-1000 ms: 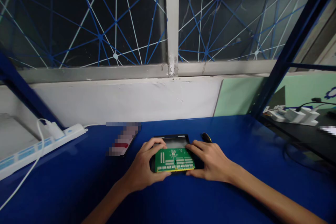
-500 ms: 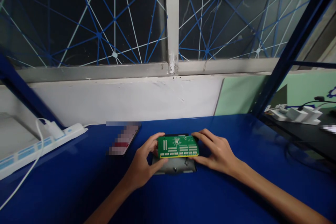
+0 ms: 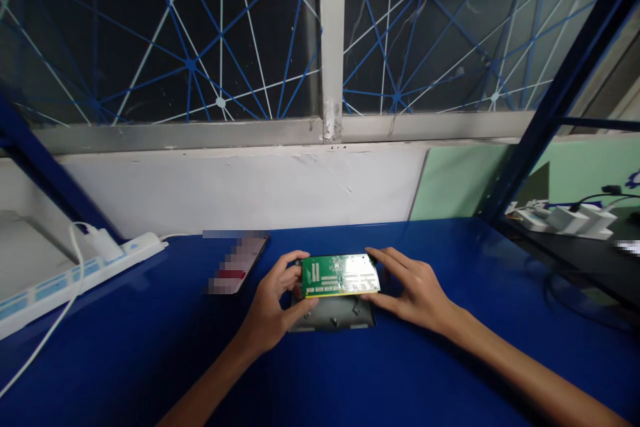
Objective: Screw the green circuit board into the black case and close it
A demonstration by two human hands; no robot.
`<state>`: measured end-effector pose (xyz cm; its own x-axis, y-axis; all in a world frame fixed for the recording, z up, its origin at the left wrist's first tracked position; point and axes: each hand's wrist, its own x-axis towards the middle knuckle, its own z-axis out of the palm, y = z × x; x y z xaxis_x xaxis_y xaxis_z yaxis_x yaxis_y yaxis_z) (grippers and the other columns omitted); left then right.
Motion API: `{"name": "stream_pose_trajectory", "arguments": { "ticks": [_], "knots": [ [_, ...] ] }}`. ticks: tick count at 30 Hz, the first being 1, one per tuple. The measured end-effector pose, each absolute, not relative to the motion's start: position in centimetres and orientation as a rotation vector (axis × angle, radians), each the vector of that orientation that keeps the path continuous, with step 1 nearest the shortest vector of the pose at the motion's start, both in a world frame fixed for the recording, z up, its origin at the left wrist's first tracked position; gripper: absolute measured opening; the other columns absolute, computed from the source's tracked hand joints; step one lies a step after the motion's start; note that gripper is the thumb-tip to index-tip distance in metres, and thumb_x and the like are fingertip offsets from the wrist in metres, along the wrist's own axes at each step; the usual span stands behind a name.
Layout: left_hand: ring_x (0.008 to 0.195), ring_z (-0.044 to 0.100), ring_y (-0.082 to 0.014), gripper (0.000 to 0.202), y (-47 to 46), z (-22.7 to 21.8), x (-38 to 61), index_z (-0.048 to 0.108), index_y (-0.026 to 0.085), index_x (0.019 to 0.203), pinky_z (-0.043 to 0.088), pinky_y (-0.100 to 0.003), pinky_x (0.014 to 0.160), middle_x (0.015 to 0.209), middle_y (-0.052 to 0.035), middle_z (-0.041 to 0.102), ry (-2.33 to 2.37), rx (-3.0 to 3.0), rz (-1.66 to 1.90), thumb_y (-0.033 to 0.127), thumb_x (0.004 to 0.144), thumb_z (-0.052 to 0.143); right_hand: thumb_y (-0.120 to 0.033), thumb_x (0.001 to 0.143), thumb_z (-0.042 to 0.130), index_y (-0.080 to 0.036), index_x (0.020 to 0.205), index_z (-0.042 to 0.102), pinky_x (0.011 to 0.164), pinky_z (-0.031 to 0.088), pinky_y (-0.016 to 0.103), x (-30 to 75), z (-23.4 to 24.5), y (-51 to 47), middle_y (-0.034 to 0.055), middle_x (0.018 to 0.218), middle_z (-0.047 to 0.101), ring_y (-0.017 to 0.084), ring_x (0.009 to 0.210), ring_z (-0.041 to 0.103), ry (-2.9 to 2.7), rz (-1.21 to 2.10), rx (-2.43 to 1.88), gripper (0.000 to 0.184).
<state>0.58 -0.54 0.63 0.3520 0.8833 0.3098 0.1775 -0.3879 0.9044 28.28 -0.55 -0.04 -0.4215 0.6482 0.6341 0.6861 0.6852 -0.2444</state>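
We hold the green circuit board (image 3: 340,275) by its two short ends, lifted and tilted just above a grey tray-like housing (image 3: 333,317) that lies on the blue bench (image 3: 350,387). Our left grip (image 3: 273,310) is clenched on the board's left end, thumb at the near edge and fingertips curled over the far corner. Our right grip (image 3: 415,290) closes on the board's right end, fingers stretched along the top and thumb below. We judge the board light, thin and stiff: it shows no sag between the two ends. It looks fragile where it counts, in the small soldered parts across its face and the yellowish contact strip along its near edge, so we think the bare ends and corners are the right places to take hold, never the face. Its surface is glossy, with glare on the right half, and so narrow an edge could slip from a loose pinch. A dark phone (image 3: 235,267) lies on the bench left of the board, and a white power strip (image 3: 75,273) sits farther left of the board.
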Motion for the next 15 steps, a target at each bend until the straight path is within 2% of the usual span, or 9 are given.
{"name": "stream_pose_trajectory", "arguments": {
  "ticks": [5, 9, 12, 15],
  "knots": [
    [0.092, 0.065, -0.0245, 0.06, -0.1, 0.5, 0.0, 0.051, 0.016, 0.126, 0.052, -0.033, 0.077, 0.105, -0.0104, 0.068, 0.952, 1.753, 1.064, 0.026, 0.073, 0.075, -0.049, 0.083, 0.065, -0.015, 0.129, 0.054, 0.061, 0.05, 0.032, 28.1, 0.5, -0.6, 0.0066, 0.088, 0.066, 0.018, 0.069, 0.06, -2.095, 0.241, -1.047, 0.058],
    [0.087, 0.066, -0.0224, 0.042, -0.2, 0.6, 0.1, 0.064, 0.015, 0.114, 0.051, -0.03, 0.075, 0.095, -0.0081, 0.071, 1.065, 1.74, 1.055, 0.034, 0.077, 0.072, -0.046, 0.084, 0.065, -0.017, 0.118, 0.061, 0.057, 0.046, 0.029, 27.7, 1.1, -0.9, 0.0033, 0.079, 0.066, 0.014, 0.06, 0.058, -1.971, 0.521, -1.087, 0.045],
    [0.069, 0.065, -0.0166, 0.027, -0.5, 0.8, 0.4, 0.071, 0.015, 0.084, 0.048, -0.024, 0.064, 0.073, -0.0046, 0.071, 1.132, 1.79, 1.074, 0.04, 0.085, 0.062, -0.045, 0.091, 0.056, -0.015, 0.103, 0.065, 0.053, 0.042, 0.026, 27.2, 1.3, -1.3, -0.0004, 0.065, 0.061, 0.013, 0.056, 0.055, -1.911, 0.734, -1.079, 0.033],
    [0.047, 0.053, -0.0104, 0.049, -0.6, 0.8, 0.6, 0.059, 0.015, 0.052, 0.04, -0.02, 0.05, 0.05, -0.0018, 0.062, 1.208, 1.799, 1.058, 0.045, 0.09, 0.053, -0.043, 0.097, 0.047, -0.015, 0.098, 0.063, 0.047, 0.037, 0.023, 26.8, 1.1, -1.6, -0.0034, 0.056, 0.055, 0.011, 0.049, 0.052, -1.834, 0.966, -1.031, 0.032]
  ]
}}
